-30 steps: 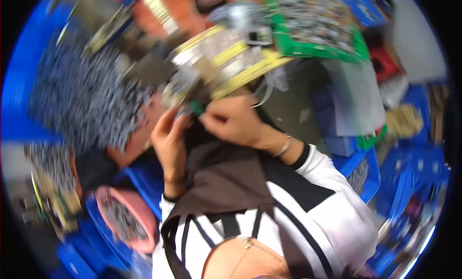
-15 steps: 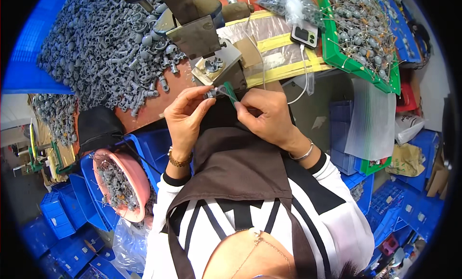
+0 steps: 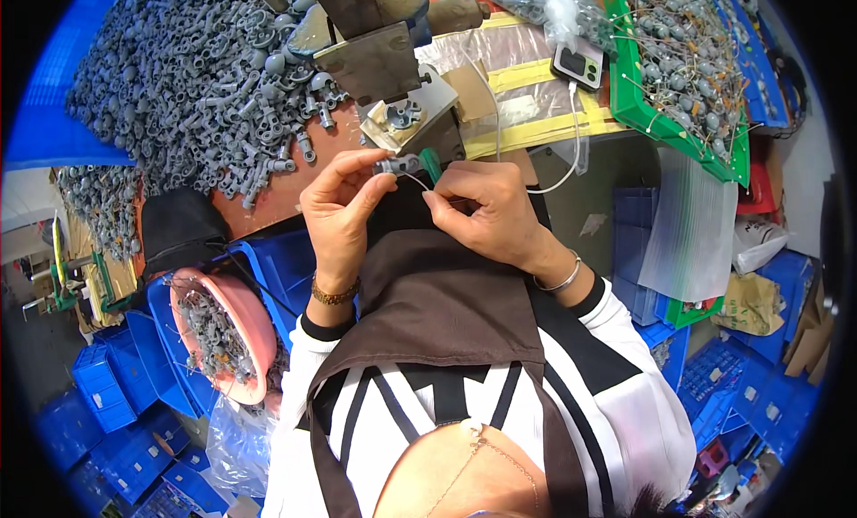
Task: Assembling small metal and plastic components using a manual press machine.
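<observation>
Below block (image 3: 439, 96), right hand's (image 3: 489, 207) fingertips now closer to left hand (image 3: 336, 216) than half a second ago; grey part (image 3: 399, 164) sticks out more; white wire (image 3: 416, 179) now bows clearly toward right hand.

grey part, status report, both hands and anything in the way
Left hand pinching grey part. Right hand curled at green piece, grip unclear. Nearest obstacle: metal block just beyond the hands.
</observation>
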Available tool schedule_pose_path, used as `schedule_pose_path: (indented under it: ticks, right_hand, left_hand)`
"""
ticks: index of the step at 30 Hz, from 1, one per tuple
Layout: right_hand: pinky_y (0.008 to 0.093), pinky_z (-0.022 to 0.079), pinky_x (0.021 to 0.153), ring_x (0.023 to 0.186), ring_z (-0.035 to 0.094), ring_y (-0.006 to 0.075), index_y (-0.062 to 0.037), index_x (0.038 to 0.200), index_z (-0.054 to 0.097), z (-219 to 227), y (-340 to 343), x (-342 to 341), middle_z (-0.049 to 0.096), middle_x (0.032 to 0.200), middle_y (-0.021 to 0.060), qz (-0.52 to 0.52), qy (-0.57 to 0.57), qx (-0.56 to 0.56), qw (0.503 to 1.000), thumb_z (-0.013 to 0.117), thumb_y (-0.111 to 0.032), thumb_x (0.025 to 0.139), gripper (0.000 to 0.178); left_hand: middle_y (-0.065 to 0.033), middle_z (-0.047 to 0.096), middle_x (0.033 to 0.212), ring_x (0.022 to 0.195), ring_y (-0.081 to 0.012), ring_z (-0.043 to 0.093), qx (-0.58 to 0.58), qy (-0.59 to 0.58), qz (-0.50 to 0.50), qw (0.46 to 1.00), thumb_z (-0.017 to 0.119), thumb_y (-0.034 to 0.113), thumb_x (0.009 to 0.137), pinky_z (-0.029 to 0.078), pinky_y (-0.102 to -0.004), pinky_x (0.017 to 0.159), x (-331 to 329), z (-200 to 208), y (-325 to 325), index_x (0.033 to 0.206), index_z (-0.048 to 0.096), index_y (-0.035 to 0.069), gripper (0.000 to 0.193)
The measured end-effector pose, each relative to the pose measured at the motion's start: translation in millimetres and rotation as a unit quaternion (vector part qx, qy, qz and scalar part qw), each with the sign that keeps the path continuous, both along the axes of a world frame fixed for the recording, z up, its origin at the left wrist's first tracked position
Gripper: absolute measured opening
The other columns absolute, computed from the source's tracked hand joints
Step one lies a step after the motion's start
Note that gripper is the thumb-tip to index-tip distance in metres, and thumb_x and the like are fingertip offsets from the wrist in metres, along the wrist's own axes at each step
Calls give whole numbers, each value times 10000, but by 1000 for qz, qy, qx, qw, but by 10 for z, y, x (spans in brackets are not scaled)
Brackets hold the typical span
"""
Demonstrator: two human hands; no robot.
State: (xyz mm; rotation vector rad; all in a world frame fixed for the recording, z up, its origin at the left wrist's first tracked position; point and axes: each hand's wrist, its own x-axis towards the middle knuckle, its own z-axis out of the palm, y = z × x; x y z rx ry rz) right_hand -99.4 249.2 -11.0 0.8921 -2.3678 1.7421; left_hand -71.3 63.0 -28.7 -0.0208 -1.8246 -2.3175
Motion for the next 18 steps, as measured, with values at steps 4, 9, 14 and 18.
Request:
schedule_pose_path:
  ticks: [4,9,14,18]
  right_hand:
    - [258,396,458,480,524,118,11,709,625,-18,-29,-57,582,611,64,0,35,-28,999,688,-35,784,109]
    - [223,383,445,481,520,83,2,783,642,-93,-47,-106,614,653,47,41,-250,-84,964,623,-101,884,145]
    - [201,436,488,543,556,72,-33,986,587,-114,-97,-212,613,708,34,140,-579,-303,744,584,-154,931,133]
    - [210,460,569,624,575,79,-32,945,579,-228,-193,-316,608,746,34,17,-384,-280,880,590,-123,923,95]
  left_hand:
    - [-101,650,996,792,-119,608,117,-54,-55,990,648,-42,824,493,-232,739,-20,5,-38,1060,623,-48,237]
    - [-129,666,992,947,-200,606,-61,17,-19,998,685,-64,763,483,-289,811,43,12,78,1010,664,-25,251]
    - [-163,656,1017,946,-273,607,-319,229,31,919,688,-39,728,484,-337,816,-21,102,2,941,708,9,219]
    - [-142,648,1078,1026,-269,590,-87,126,255,955,625,20,844,450,-352,918,-11,-18,-156,995,658,-65,176]
